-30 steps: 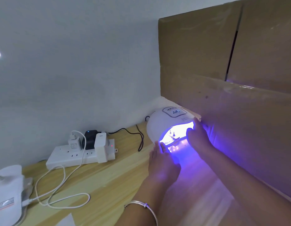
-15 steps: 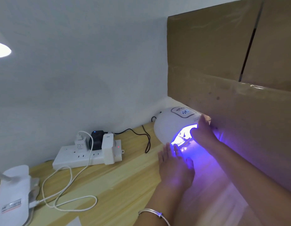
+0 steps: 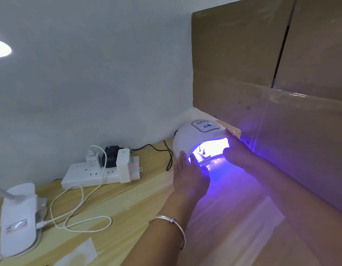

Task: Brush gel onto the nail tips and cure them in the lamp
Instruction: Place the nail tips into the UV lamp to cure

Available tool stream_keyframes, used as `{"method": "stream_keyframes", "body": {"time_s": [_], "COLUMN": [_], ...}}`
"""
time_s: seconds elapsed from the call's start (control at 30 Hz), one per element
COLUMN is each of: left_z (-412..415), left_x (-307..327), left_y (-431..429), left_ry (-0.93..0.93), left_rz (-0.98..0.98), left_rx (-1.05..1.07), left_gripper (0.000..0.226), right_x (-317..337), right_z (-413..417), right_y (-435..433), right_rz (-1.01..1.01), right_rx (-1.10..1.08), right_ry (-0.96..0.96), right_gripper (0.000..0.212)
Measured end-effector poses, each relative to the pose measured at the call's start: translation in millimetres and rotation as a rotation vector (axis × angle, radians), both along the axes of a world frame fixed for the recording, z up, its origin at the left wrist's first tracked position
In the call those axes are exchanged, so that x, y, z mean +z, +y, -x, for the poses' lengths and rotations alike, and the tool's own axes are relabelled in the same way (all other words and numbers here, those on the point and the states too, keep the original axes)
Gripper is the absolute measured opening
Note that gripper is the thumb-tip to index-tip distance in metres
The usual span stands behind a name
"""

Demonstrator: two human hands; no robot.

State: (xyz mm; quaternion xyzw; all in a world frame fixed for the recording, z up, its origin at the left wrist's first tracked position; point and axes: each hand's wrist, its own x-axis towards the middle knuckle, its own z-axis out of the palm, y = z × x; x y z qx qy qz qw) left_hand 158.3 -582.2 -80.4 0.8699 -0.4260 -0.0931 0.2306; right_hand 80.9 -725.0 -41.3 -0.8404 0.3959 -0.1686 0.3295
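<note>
Wooden desk (image 3: 128,198): left hand (image 3: 191,175) flat, fingers straight at lamp (image 3: 187,137) mouth; right hand (image 3: 237,152) grips lamp's right rim. Nail tips (image 3: 202,152) inside, light on, timer (image 3: 207,125) lit. Curing underway; brushing looks done, removal left.

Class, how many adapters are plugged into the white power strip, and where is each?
3. On the power strip: a white charger at the left, a black adapter in the middle, a tall white adapter at the right. More may hide behind them.
</note>
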Motion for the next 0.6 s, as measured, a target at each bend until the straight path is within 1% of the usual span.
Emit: {"method": "stream_keyframes", "body": {"time_s": [0.13, 0.2, 0.23, 0.3, 0.33, 0.4, 0.5, 0.6], "left_z": [15, 32, 42, 63, 73, 93, 118, 138], "left_x": [3, 1, 1, 4, 8, 17, 31, 38], "left_y": [29, 49, 59, 78, 88, 112, 165, 232], "left_ry": [0.001, -0.033, -0.054, -0.102, -0.13, -0.178, -0.301, -0.489], "left_rz": [-0.056, -0.091, -0.101, -0.11, -0.116, -0.146, -0.217, -0.188], "left_rx": [-0.05, -0.111, -0.138, -0.197, -0.235, -0.339, -0.502, -0.575], "left_gripper": [0.065, 0.067, 0.069, 0.071, 0.071, 0.068, 0.067, 0.066], "right_x": [5, 0, -4, -12, -17, -26, -26, -19], "right_z": [15, 23, 28, 36, 39, 48, 63, 71], "right_y": [6, 12, 19, 39, 53, 86, 145, 200], "right_rz": [-0.192, -0.179, -0.156, -0.091, -0.06, -0.006, 0.104, 0.197], "right_rx": [0.054, 0.039, 0.021, 0.021, 0.061, 0.207, 0.441, 0.608], "right_ry": [-0.124, -0.195, -0.22, -0.226, -0.207, -0.127, -0.013, -0.015], "right_gripper": [0.083, 0.081, 0.077, 0.06, 0.051, 0.042, 0.035, 0.032]}}
